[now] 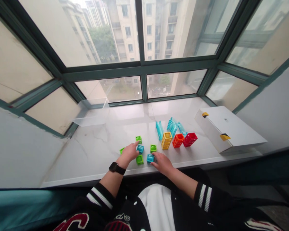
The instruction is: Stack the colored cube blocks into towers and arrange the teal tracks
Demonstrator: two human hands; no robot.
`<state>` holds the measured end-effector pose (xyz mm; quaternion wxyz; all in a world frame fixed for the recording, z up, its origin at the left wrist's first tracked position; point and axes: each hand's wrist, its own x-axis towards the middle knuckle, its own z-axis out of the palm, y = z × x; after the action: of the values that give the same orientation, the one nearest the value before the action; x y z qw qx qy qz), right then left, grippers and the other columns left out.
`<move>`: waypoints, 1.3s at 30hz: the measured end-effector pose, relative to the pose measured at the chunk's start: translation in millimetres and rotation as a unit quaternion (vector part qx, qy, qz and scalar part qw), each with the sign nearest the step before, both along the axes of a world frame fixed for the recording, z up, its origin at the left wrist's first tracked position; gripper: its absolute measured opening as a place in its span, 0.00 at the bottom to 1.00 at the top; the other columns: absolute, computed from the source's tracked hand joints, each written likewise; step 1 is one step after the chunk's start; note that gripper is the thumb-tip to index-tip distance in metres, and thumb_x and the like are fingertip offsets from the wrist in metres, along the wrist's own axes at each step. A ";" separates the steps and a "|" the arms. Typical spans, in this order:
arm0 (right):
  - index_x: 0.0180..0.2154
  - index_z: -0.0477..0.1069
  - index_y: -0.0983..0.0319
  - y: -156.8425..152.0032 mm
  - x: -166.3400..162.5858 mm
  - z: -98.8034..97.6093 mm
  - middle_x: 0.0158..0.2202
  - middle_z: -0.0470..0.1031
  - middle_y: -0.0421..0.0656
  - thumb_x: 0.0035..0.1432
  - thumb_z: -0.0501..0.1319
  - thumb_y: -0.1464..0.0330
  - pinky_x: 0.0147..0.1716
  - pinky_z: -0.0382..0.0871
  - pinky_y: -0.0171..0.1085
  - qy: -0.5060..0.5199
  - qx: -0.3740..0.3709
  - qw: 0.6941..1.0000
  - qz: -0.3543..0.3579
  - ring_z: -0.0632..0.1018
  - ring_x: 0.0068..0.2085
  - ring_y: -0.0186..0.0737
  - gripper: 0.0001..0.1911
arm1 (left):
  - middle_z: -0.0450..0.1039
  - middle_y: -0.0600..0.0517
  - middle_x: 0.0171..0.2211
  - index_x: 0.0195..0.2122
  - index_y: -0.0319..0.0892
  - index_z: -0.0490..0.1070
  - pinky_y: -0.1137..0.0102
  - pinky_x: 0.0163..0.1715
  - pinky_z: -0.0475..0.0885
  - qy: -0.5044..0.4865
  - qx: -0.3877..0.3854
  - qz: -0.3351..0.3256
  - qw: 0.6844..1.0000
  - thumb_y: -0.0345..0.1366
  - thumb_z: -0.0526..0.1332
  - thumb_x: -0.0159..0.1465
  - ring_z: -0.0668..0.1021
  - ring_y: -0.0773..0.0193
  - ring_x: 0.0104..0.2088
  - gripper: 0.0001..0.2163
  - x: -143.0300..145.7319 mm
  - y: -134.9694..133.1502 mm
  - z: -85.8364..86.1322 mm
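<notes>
Small hollow toy blocks lie before me on the white sill. My left hand [129,153] has a blue block [140,149] between its thumb and index finger, the fingertip reaching close to a green block [138,139]. My right hand [163,163] pinches another blue block [150,158] from its right side, near the front edge. Between the hands sits a green block [139,159], and a further green block [153,148] stands just behind the right one. Partly hidden behind my left hand is one more green block [121,150].
Right of my hands stand a yellow block stack [166,140], an orange stack [178,140] and a red stack [190,139]. Clear blue ridged pieces [172,126] lie behind them. A white box [231,128] is at the right, a clear plastic bin [92,112] at the back left.
</notes>
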<state>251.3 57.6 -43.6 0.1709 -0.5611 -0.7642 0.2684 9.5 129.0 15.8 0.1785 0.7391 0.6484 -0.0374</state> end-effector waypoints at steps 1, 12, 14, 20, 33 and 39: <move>0.61 0.71 0.58 -0.3 0.9 -1.6 0.59 0.78 0.52 0.61 0.71 0.64 0.60 0.72 0.50 0.004 0.005 1.000 -0.002 0.79 0.59 0.56 0.27 | 0.79 0.44 0.56 0.71 0.50 0.62 0.62 0.48 0.75 -0.013 0.008 0.008 1.000 0.37 0.60 0.65 0.82 0.50 0.52 0.31 -5.2 -1.3 1.6; 0.53 0.75 0.56 -10.4 37.9 54.6 0.41 0.80 0.46 0.70 0.59 0.65 0.46 0.78 0.46 0.118 0.131 0.984 -0.029 0.81 0.42 0.47 0.13 | 0.82 0.45 0.48 0.50 0.45 0.77 0.63 0.49 0.74 -0.043 0.135 0.115 0.983 0.45 0.53 0.72 0.81 0.53 0.49 0.17 -82.9 47.2 2.7; 0.53 0.76 0.56 -6.3 49.9 76.2 0.43 0.80 0.48 0.71 0.58 0.66 0.50 0.78 0.48 0.126 0.193 0.971 -0.059 0.81 0.45 0.49 0.13 | 0.82 0.44 0.49 0.50 0.43 0.77 0.63 0.50 0.74 -0.022 0.118 0.134 0.984 0.45 0.53 0.72 0.81 0.52 0.50 0.17 -92.3 67.2 -8.6; 0.67 0.66 0.57 27.6 73.6 115.0 0.64 0.72 0.52 0.67 0.61 0.68 0.65 0.70 0.54 0.020 0.215 0.972 -0.089 0.73 0.65 0.55 0.27 | 0.81 0.38 0.50 0.52 0.38 0.77 0.60 0.54 0.74 -0.015 0.092 0.108 0.990 0.45 0.56 0.71 0.81 0.48 0.52 0.19 -87.0 101.7 -42.9; 0.60 0.73 0.57 67.2 91.9 116.3 0.59 0.73 0.52 0.65 0.65 0.70 0.50 0.76 0.47 -0.098 0.073 0.991 -0.058 0.80 0.52 0.53 0.22 | 0.74 0.41 0.58 0.59 0.42 0.72 0.57 0.66 0.66 -0.159 0.227 0.026 0.960 0.47 0.56 0.73 0.74 0.51 0.61 0.20 -35.9 69.3 -11.8; 0.57 0.73 0.54 42.2 123.5 150.7 0.56 0.74 0.48 0.64 0.64 0.70 0.54 0.77 0.48 -0.010 0.121 0.991 -0.064 0.79 0.55 0.51 0.20 | 0.70 0.41 0.64 0.69 0.47 0.61 0.50 0.65 0.68 -0.302 0.199 -0.166 0.917 0.50 0.64 0.69 0.73 0.48 0.64 0.30 73.9 7.6 17.3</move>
<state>374.7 99.8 107.1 0.2463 -0.5869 -0.7552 0.1568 83.4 136.7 33.1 0.2063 0.8327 0.4255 0.2881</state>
